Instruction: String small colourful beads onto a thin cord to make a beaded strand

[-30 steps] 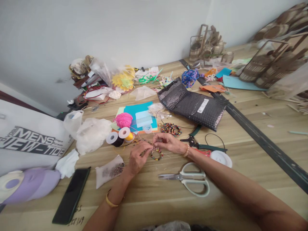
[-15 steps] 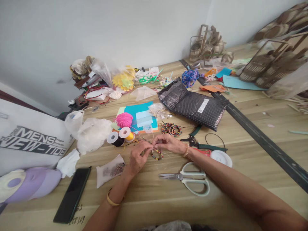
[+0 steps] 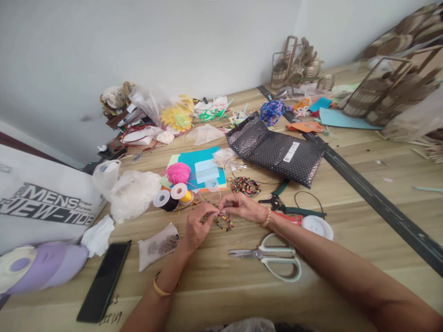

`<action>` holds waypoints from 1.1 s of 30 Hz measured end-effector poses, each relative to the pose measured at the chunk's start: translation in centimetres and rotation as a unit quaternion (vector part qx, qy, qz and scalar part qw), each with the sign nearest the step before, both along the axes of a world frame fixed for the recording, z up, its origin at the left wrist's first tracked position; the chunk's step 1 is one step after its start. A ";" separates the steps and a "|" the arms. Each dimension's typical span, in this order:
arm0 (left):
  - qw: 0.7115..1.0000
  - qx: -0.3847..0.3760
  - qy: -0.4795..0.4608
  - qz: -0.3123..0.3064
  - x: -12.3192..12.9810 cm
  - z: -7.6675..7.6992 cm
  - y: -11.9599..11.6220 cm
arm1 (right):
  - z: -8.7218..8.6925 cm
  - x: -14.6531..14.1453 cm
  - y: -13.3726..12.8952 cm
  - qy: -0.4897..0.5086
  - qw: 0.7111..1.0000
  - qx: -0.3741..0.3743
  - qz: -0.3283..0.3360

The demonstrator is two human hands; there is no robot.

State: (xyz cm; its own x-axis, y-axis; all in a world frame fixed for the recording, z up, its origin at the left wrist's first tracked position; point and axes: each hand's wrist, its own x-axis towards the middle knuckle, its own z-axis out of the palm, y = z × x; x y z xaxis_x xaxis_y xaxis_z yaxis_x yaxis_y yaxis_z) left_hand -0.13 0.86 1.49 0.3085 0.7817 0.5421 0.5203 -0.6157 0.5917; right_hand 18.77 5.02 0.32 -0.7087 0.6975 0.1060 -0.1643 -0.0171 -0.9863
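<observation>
My left hand (image 3: pixel 198 226) and my right hand (image 3: pixel 242 206) meet fingertip to fingertip, each closed in a pinch on the cord of a beaded bracelet (image 3: pixel 224 224). Its loop of multicoloured beads hangs just below the fingers, and a thin pale cord end trails to the right. The exact pinch point is too small to make out. Behind the right hand lies a coil of beaded strands (image 3: pixel 246 186). White-handled scissors (image 3: pixel 266 254) rest in front of the hands. A small bag of beads (image 3: pixel 159 245) is left of my left hand.
Spools of black cord (image 3: pixel 166 201) and yellow cord (image 3: pixel 182 193) stand beside a pink yarn ball (image 3: pixel 178 173). Pliers (image 3: pixel 290 208) and a white spool (image 3: pixel 317 227) lie to the right, a black bubble mailer (image 3: pixel 277 150) behind. A phone (image 3: pixel 104 281) is at the left.
Both hands keep their pinch at nearly the same spot. The view has shifted very slightly; nothing else visibly moves.
</observation>
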 end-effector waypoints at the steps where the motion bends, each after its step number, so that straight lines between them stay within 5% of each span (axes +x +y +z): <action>1: 1.000 -0.005 -0.003 0.002 0.0 0.0 0.0 | 0.0 0.0 -0.1 -0.007 1.000 0.011 -0.006; 11: 0.999 -0.047 -0.011 0.005 -0.2 -0.1 0.1 | 0.5 -0.1 -0.7 -0.100 0.975 0.179 -0.091; 24: 0.999 -0.032 -0.028 -0.020 0.2 0.2 -0.2 | -0.1 -0.5 -0.5 -0.028 0.993 0.012 -0.113; 33: 0.999 -0.013 -0.038 -0.023 0.3 -0.2 -0.3 | -0.5 -0.4 -0.2 -0.102 0.977 0.089 -0.163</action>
State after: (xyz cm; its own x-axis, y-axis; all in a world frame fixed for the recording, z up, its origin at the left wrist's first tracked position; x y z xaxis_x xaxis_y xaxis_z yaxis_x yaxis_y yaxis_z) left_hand 0.19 0.52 1.31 0.3037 0.7819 0.5444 0.4449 -0.6217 0.6447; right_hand 18.37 4.87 -0.23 -0.4707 0.8732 0.1259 0.0688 0.1786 -0.9815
